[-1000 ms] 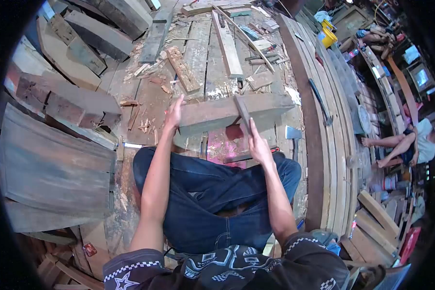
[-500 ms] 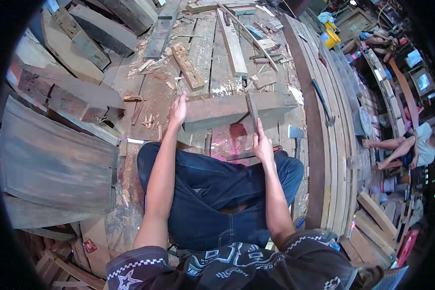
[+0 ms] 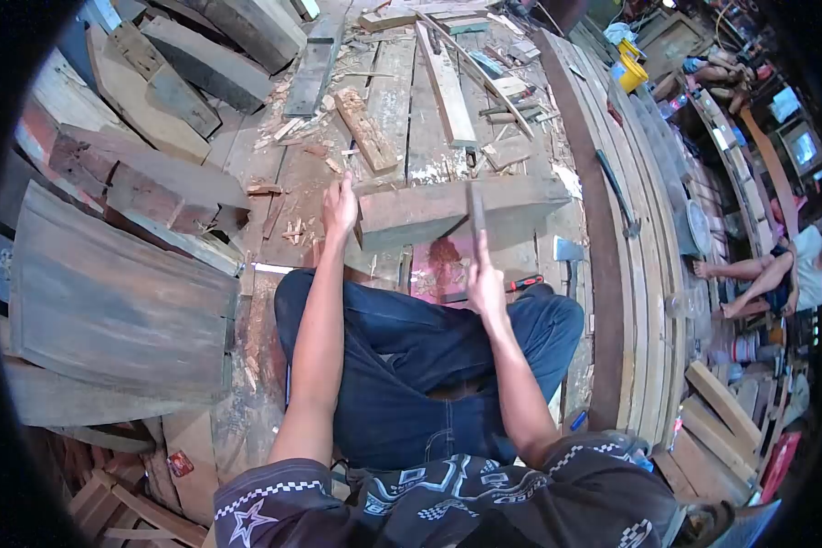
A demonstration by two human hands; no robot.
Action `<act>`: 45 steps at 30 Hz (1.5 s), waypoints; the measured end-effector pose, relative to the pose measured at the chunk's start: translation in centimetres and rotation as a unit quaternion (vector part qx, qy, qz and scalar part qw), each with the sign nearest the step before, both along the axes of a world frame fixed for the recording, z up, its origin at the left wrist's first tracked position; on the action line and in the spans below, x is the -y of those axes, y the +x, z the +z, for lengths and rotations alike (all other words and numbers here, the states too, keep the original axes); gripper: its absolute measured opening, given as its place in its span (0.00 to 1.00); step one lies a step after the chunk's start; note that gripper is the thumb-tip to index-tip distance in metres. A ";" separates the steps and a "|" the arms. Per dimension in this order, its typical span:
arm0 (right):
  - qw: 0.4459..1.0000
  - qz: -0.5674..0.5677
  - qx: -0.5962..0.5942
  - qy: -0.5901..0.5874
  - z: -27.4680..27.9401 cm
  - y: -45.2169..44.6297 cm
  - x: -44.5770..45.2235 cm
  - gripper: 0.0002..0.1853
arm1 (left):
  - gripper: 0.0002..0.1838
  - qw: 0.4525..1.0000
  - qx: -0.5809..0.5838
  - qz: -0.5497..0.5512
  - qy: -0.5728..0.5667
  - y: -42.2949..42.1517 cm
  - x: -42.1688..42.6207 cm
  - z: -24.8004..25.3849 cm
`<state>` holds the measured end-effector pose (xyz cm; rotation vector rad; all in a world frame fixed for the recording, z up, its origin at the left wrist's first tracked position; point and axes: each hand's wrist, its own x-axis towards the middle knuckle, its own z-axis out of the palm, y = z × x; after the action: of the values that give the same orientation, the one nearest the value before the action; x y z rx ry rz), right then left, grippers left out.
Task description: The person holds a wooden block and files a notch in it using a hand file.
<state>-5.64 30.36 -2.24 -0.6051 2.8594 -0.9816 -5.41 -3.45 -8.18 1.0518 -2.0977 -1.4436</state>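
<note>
A thick squared wooden beam [image 3: 429, 212] lies crosswise on the floor in front of my crossed legs. At its left end, my left hand [image 3: 340, 208] is closed against the wood, its fingertips near the upper edge. My right hand [image 3: 487, 288] grips a long, flat, dark file-like tool [image 3: 477, 205], which points away from me across the beam's near face and top edge. Whether the tool touches the wood is hard to tell. Just beyond the beam's left part is a rough split wood block [image 3: 367, 130].
An orange-and-black handled tool [image 3: 525, 283] and a hatchet head [image 3: 568, 248] lie near my right knee. A hammer [image 3: 619, 194] rests on the stacked planks [image 3: 612, 301] at right. Heavy timbers [image 3: 146, 187] crowd the left. A seated person [image 3: 776, 274] is far right.
The flat tool has drawn slightly toward me along with my right hand. My left hand stays at the beam's end. The whole view has shifted a little.
</note>
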 end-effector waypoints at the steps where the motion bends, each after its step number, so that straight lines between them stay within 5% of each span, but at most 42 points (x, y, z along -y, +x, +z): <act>1: 0.999 0.041 -0.024 -0.005 -0.3 1.3 0.4 0.39 | 0.35 1.000 -0.005 -0.002 -0.001 0.0 -0.3 0.5; 3: 0.986 0.163 -0.021 -0.021 -0.1 3.5 0.8 0.40 | 0.35 1.000 -0.013 -0.006 -0.002 0.1 -0.7 1.2; 5: 0.986 0.158 0.029 0.043 0.8 2.9 0.0 0.40 | 0.34 1.000 -0.021 -0.016 0.001 0.4 -1.0 1.9; 10: 0.996 -0.042 0.074 0.016 2.3 -0.5 -0.9 0.37 | 0.33 1.000 0.012 -0.008 -0.008 0.7 -0.6 2.2; 14: 0.993 0.107 -0.010 -0.040 0.4 3.3 0.7 0.38 | 0.32 1.000 -0.001 -0.015 -0.021 0.3 -0.8 1.7; 15: 0.992 0.107 0.064 0.005 0.7 3.9 0.7 0.39 | 0.32 1.000 -0.005 -0.019 -0.022 0.2 -0.9 1.9; 17: 0.993 0.113 0.014 0.010 0.2 2.6 -1.1 0.40 | 0.32 0.999 -0.014 -0.024 -0.024 0.4 -0.9 2.0; 21: 0.994 -0.090 0.039 0.050 0.9 -0.8 -3.1 0.37 | 0.32 0.999 -0.017 -0.011 -0.042 0.8 -1.0 2.0; 27: 0.992 0.122 0.009 0.011 0.8 3.9 -1.5 0.40 | 0.32 0.999 -0.011 -0.022 -0.035 0.3 -1.6 3.2; 33: 0.993 -0.064 0.093 0.044 2.6 0.7 -1.9 0.38 | 0.33 0.998 -0.037 0.010 -0.040 0.6 -1.2 2.1; 37: 0.992 0.116 0.036 -0.023 1.2 4.8 0.3 0.38 | 0.33 0.998 -0.043 -0.020 0.040 1.0 -2.2 3.8; 40: 0.992 0.127 -0.018 -0.009 1.1 3.0 -1.1 0.39 | 0.33 0.998 -0.038 -0.035 0.034 1.2 -2.3 4.4; 43: 0.998 -0.052 0.032 0.026 1.8 0.0 -2.4 0.36 | 0.33 0.998 -0.049 -0.030 0.015 1.3 -1.7 2.9; 45: 0.994 -0.074 0.076 0.021 2.3 -0.1 -2.1 0.37 | 0.33 0.998 -0.048 -0.028 0.007 0.8 -1.2 2.1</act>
<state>-5.73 32.46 0.08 -0.3028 2.8130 -0.9402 -4.64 -2.22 -6.03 0.9154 -2.0680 -1.5064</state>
